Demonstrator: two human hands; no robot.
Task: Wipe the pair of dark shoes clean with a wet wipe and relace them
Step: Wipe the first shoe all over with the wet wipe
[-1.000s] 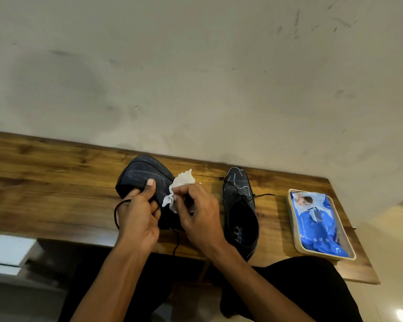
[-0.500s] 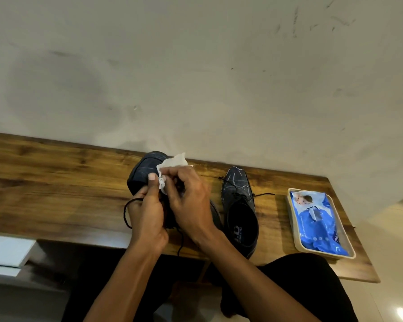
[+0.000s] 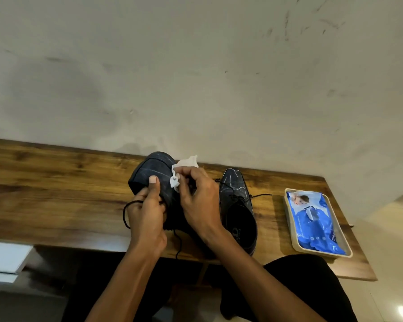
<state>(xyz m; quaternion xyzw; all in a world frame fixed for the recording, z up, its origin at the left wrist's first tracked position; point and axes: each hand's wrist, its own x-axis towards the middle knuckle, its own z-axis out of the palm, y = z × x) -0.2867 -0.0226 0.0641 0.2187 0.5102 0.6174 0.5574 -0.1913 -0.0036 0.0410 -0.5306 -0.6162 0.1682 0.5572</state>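
Left hand (image 3: 147, 219) grips the held shoe (image 3: 153, 173), thumb pressed on its upper; the shoe is raised off the table (image 3: 56, 194), toe pointing away toward the wall, long axis running from the hands outward; right hand (image 3: 199, 201) pinches the wipe (image 3: 183, 169) against the shoe's right flank, so it is the nearer for wiping; second shoe (image 3: 239, 205) lies just right, laces loose; judged: wiping under way, relacing not begun.

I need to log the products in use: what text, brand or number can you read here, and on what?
"me…": white letters on the blue wipes pack, cut off by the tray rim.
Smaller lines on the pack: too blurred to read.
Logo on the insole of the shoe on the table: unreadable.
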